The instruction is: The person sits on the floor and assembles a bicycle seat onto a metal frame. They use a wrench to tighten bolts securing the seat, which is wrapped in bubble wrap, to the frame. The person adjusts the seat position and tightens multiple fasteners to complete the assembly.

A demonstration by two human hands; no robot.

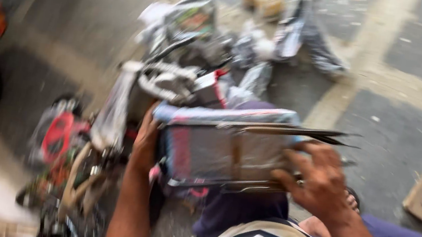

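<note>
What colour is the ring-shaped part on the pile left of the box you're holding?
Red, as far as the blur allows: the ring-shaped part shows in the head view.

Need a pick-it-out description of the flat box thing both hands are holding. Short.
Start at the paved ground with its pale lines, then the heap of grey and silver wrapped bundles at top centre. Just below it, the left hand and right hand grip a flat rectangular carton by its two ends. Unlike the crumpled bundles, it is stiff and boxy, with a blue top edge and red marking on its face; the picture is blurred.
</note>
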